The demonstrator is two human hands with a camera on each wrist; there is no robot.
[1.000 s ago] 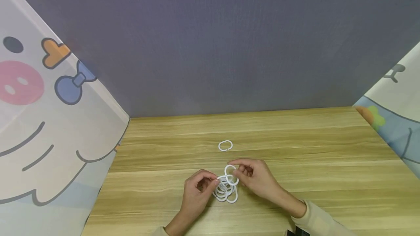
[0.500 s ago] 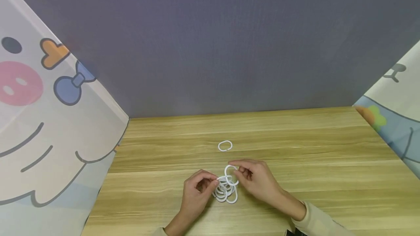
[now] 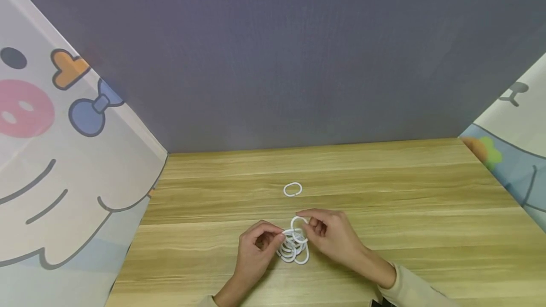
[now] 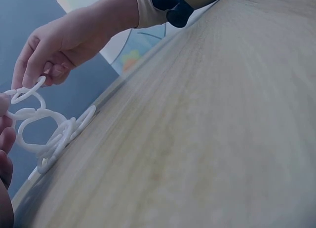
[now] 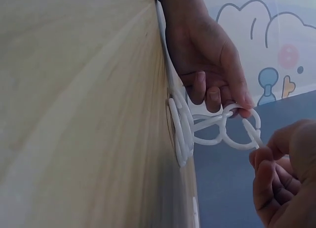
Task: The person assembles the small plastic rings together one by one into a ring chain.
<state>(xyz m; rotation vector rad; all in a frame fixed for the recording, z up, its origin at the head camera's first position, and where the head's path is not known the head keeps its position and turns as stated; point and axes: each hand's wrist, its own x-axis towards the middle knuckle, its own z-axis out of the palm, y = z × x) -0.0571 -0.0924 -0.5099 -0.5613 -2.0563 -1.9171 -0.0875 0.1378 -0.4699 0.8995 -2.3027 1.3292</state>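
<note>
Several white plastic C-shaped links [image 3: 301, 256] lie bunched between my hands, and some hang joined as a chain in the right wrist view. My left hand [image 3: 255, 252] pinches one link [image 5: 242, 145] of this chain between thumb and forefinger. Across from it, my right hand [image 3: 334, 232] holds another link [image 3: 299, 218] between thumb and forefinger, raised above the bunch. In the left wrist view, that link [image 4: 35, 91] meets the one at my left fingertips. Whether the two are hooked together I cannot tell.
A single loose white link [image 3: 293, 189] lies on the wooden table [image 3: 405, 188] beyond the hands. A grey panel [image 3: 298, 60] stands along the far edge. Cartoon-printed panels [image 3: 85, 193] flank the table on both sides.
The link in my right hand has shifted slightly down and left, closer to my left fingertips. My left hand and the loose link hold their places.
</note>
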